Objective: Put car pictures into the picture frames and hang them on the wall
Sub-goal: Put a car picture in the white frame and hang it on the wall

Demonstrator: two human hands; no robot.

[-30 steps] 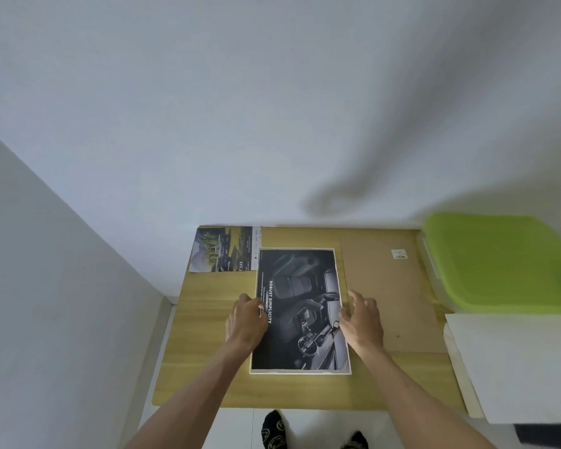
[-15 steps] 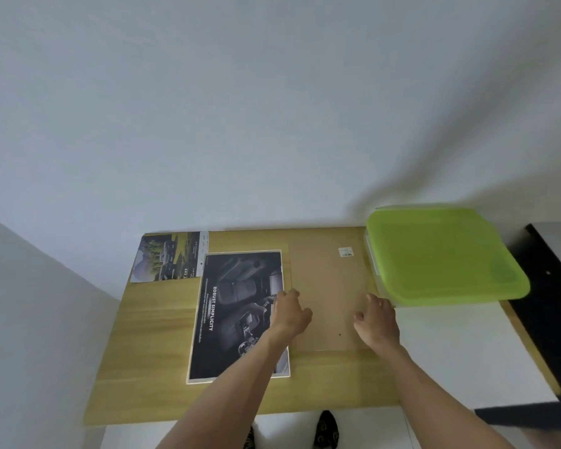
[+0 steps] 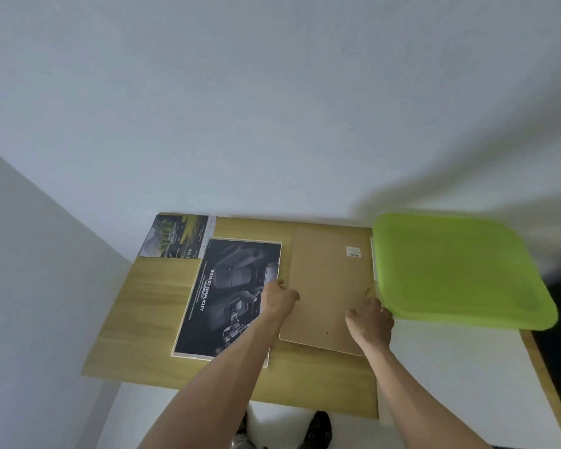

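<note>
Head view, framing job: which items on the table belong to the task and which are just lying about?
Belongs to the job:
- dark car picture in its frame
- brown backing board, with the left hand and right hand at its side edges
- landscape car picture

Just lying about:
- green plastic lid
- white board beneath it

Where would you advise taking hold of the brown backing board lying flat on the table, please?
Probably by its two long side edges, one hand from each side. The brown backing board is thin, wide and flat, so one hand would let it flex. The left hand is already at its left edge, the right hand at its right edge beside the green lid.
</note>
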